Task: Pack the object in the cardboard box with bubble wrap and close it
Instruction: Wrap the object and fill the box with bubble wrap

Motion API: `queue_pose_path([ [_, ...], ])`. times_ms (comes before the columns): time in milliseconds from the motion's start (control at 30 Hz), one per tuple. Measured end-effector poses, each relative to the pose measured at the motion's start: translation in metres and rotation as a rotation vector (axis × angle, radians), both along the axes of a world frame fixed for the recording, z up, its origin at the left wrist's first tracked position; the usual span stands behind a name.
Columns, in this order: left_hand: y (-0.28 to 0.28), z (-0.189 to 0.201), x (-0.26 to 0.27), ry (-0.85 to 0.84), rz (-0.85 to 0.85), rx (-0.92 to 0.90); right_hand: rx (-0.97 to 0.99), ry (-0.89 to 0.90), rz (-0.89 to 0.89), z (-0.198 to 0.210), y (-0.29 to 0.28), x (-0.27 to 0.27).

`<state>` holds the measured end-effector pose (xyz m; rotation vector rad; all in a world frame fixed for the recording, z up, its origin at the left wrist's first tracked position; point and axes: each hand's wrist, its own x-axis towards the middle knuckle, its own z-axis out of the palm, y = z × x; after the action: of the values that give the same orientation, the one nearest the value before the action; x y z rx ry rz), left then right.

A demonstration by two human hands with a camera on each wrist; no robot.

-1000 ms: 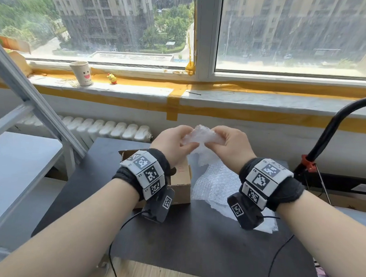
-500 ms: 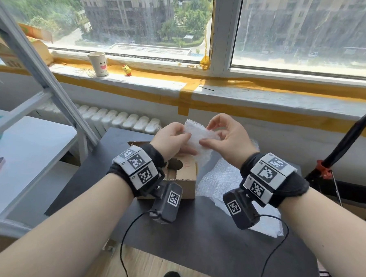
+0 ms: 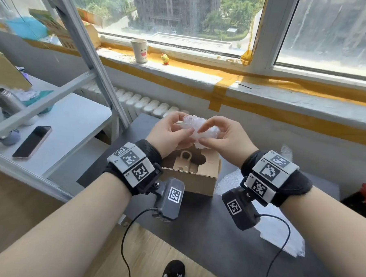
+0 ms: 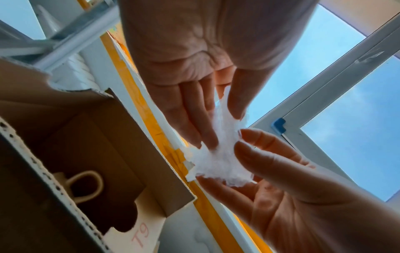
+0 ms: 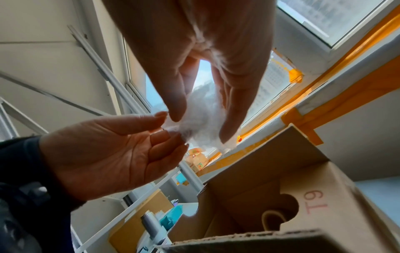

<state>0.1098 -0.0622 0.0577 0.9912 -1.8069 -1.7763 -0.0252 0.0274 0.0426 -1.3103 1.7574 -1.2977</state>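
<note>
Both hands hold a crumpled wad of clear bubble wrap [image 3: 196,130] just above the open cardboard box [image 3: 194,179]. My left hand [image 3: 185,125] pinches its left side and my right hand [image 3: 202,135] pinches its right side. Inside the box stands a beige mug, with its handle [image 3: 185,157] showing through the cut-out insert. From the left wrist, the bubble wrap [image 4: 218,159] sits between both hands' fingertips, with the box [image 4: 121,137] and mug handle [image 4: 86,184] below left. The right wrist shows the same bubble wrap [image 5: 201,116], the box [image 5: 324,196] and the mug handle [image 5: 272,219].
The box sits on a black table [image 3: 194,234]; a loose bubble wrap sheet [image 3: 289,239] lies to its right. A grey shelf frame [image 3: 86,55] stands left, with a phone [image 3: 32,142] and a steel bottle [image 3: 6,101]. A paper cup [image 3: 139,50] stands on the windowsill.
The hands have come down and closer over the box. The wrap is bunched into a tighter wad, apart from the sheet on the table. My view has turned left and down.
</note>
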Motion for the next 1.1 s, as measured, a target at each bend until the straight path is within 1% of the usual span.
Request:
queue_pose_path([
  [100, -0.006, -0.001, 0.010, -0.039, 0.020, -0.042, 0.041, 0.021, -0.008, -0.005, -0.011, 0.004],
  [233, -0.020, -0.011, 0.027, -0.208, 0.014, -0.220, 0.119, 0.035, 0.059, -0.011, -0.023, 0.008],
  [333, -0.036, -0.022, 0.035, -0.303, 0.043, -0.344, 0.234, 0.129, 0.098, -0.017, -0.033, 0.012],
  [367, -0.043, -0.026, 0.037, -0.358, 0.033, -0.400, 0.271, 0.170, 0.096, -0.021, -0.037, 0.013],
  [467, -0.059, -0.041, 0.044, -0.631, -0.096, -0.644, 0.372, 0.334, 0.112, -0.034, -0.045, 0.022],
  [500, -0.061, -0.046, 0.046, -0.710, -0.146, -0.694, 0.414, 0.398, 0.126, -0.037, -0.047, 0.025],
  [533, -0.064, -0.050, 0.047, -0.775, -0.197, -0.703, 0.456, 0.450, 0.135, -0.041, -0.050, 0.027],
  [600, -0.066, -0.055, 0.049, -0.856, -0.302, -0.658, 0.534, 0.502, 0.133, -0.046, -0.053, 0.031],
  [667, -0.070, -0.060, 0.049, -0.878, -0.383, -0.614, 0.610, 0.570, 0.118, -0.048, -0.056, 0.034],
  [733, -0.075, -0.067, 0.048, -0.862, -0.447, -0.598, 0.678, 0.687, 0.110, -0.050, -0.058, 0.037],
  [833, -0.079, -0.078, 0.047, -0.888, -0.505, -0.602, 0.734, 0.788, 0.059, -0.052, -0.057, 0.041],
  [933, -0.077, -0.085, 0.046, -0.893, -0.504, -0.664, 0.748, 0.825, 0.021, -0.053, -0.052, 0.045],
  [1100, -0.074, -0.091, 0.042, -0.895, -0.451, -0.711, 0.714, 0.780, -0.079, -0.052, -0.040, 0.051],
])
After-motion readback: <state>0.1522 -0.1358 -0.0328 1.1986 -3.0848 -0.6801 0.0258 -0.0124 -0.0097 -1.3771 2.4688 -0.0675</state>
